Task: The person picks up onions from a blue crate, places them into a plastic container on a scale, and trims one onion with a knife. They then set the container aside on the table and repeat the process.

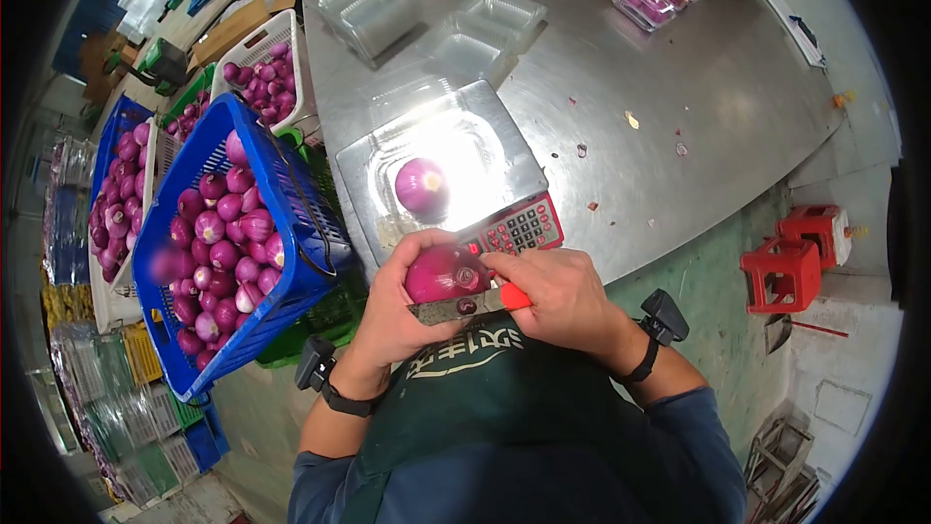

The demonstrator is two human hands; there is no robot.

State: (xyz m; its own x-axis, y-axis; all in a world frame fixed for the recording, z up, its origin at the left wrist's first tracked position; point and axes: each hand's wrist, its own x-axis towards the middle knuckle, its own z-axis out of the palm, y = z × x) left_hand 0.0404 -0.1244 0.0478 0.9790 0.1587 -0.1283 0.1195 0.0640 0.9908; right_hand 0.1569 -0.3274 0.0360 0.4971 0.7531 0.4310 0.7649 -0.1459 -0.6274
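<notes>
Showing just below the frame's centre, a purple onion is cupped in the curled left hand, while a knife (orange-handled) is clasped by the closed right hand.

A produce-packing workroom
Blue crate of purple onions, metal tabletop, keypad scale, clear plastic trays.

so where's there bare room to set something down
The widest bare patch of table lies right of the scale, short of the packed onion trays, with only scattered peel scraps. Crowded: the scale's far side, with clear trays, and the left, where the blue crate is full of onions.
</notes>
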